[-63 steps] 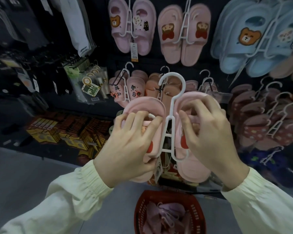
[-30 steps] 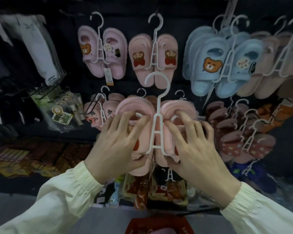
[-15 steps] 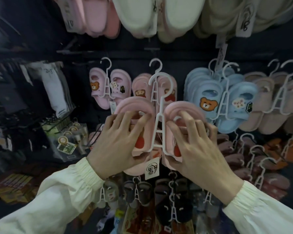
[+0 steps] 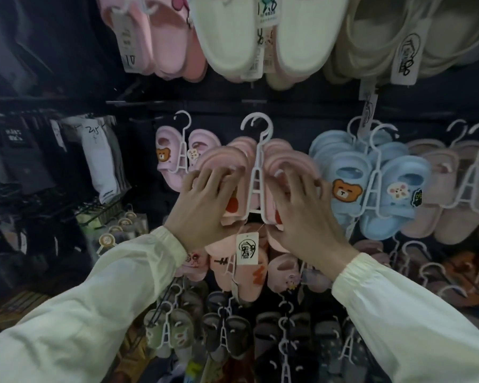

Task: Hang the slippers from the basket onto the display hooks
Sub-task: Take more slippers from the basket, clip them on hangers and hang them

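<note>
Head cam, single frame. Landmark = white hanger (image 4: 256, 178), upright, mid rack wall. Slippers (image 4: 221, 164): pink pair clipped on hanger, one each side of its stem, rounded ends up, a red patch on each low down. L hand (image 4: 202, 208) lies on the slipper left of hanger, fingers spread and bent over the strap, gripping it; thumb not clearly seen. R hand (image 4: 302, 214) does likewise on the slipper right of hanger, fingers (image 4: 288, 175) curled over the strap, gripping. Hook (image 4: 256, 124) at top of hanger stands clear above both hands. Can't tell if it sits on a peg, since the background there is too dark. Rear pair (image 4: 242, 142), also pink, sits directly behind hanger and is mostly covered. Tag (image 4: 247, 248) hangs just below hanger foot, between the wrists. Left of hanger: bear pair (image 4: 166, 156), pale pink, on own hanger; further left, socks (image 4: 103, 161). Right of hanger: blue pair (image 4: 346, 175) w/ bear badge, just beside R hand; beige pairs beyond. Above hanger: white pair (image 4: 227, 31) w/ paper tags, large in frame. Below hanger: more pink pairs, then dark pairs (image 4: 227, 335) on small hangers. Sleeves (image 4: 94, 313), cream, cover both arms to the wrist.
</note>
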`<state>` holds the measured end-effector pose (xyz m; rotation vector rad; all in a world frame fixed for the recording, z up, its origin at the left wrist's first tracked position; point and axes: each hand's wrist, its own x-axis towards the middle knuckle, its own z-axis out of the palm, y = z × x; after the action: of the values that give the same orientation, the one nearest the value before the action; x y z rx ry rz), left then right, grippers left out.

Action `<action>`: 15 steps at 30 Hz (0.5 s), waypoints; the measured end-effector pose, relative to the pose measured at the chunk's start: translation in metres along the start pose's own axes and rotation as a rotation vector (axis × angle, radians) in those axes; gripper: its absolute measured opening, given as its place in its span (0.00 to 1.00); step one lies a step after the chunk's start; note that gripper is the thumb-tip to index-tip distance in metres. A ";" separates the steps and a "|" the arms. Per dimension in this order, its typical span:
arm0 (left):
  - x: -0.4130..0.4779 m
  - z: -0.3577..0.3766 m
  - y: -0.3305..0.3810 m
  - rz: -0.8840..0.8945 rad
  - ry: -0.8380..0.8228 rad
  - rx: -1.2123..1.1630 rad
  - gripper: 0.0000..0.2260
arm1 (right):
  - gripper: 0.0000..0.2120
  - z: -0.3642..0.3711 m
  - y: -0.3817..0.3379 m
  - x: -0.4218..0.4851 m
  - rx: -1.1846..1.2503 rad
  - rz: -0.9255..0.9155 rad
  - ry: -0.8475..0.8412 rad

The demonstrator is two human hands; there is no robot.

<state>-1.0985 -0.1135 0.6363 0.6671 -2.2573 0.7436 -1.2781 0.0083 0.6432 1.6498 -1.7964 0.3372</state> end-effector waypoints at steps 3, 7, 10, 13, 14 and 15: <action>0.008 0.017 -0.003 -0.008 -0.017 0.003 0.40 | 0.46 0.014 0.004 0.010 -0.014 0.007 -0.011; 0.013 0.040 -0.006 -0.005 -0.029 -0.017 0.41 | 0.46 0.034 0.007 0.019 -0.035 0.025 -0.022; 0.015 0.052 -0.007 -0.018 -0.036 -0.028 0.42 | 0.47 0.044 0.007 0.023 -0.034 0.027 -0.034; 0.019 0.062 -0.009 -0.032 -0.031 -0.026 0.42 | 0.46 0.050 0.009 0.029 -0.032 0.010 -0.038; 0.020 0.064 -0.010 -0.033 -0.026 -0.025 0.41 | 0.45 0.052 0.010 0.031 -0.035 0.008 -0.032; 0.022 0.067 -0.011 -0.034 -0.024 -0.024 0.41 | 0.45 0.054 0.010 0.033 -0.037 0.008 -0.028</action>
<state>-1.1345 -0.1712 0.6136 0.7044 -2.2675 0.6944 -1.3033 -0.0483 0.6265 1.6296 -1.8203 0.2841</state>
